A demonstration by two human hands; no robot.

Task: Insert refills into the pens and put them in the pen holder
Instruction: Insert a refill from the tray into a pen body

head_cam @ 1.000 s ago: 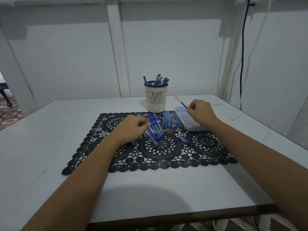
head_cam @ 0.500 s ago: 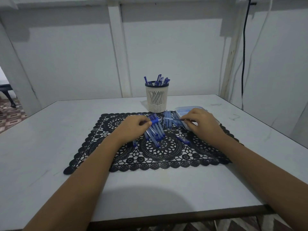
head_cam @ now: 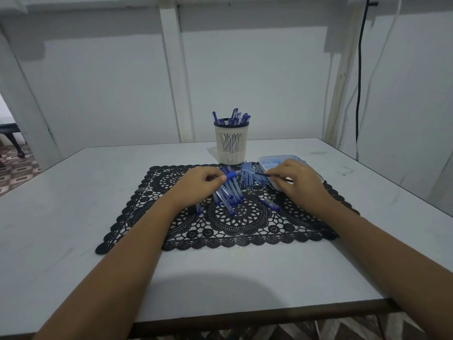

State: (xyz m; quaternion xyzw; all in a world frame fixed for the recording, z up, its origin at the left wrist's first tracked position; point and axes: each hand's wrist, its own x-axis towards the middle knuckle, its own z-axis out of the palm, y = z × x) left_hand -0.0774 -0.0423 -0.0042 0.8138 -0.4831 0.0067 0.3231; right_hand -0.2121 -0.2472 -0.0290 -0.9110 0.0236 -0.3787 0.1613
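Note:
My left hand (head_cam: 199,184) grips a blue pen barrel (head_cam: 230,175) whose open end points right. My right hand (head_cam: 297,181) pinches a thin dark refill (head_cam: 263,174), its tip aimed at the barrel's mouth with a small gap between them. Under my left hand lies a heap of several blue pens (head_cam: 228,196) on the black lace mat (head_cam: 220,227). A second bunch of pens (head_cam: 247,176) lies between my hands. The white slotted pen holder (head_cam: 231,146) stands behind the mat with several blue pens in it.
A clear plastic box (head_cam: 277,161) sits behind my right hand at the mat's right end. One loose pen (head_cam: 269,204) lies on the mat below my right wrist. The white table (head_cam: 73,204) ends at a dark front edge; black and white cables hang at right.
My right hand lifted the refill out of the plastic box and brought it left toward the barrel. My left hand raised the barrel slightly off the heap.

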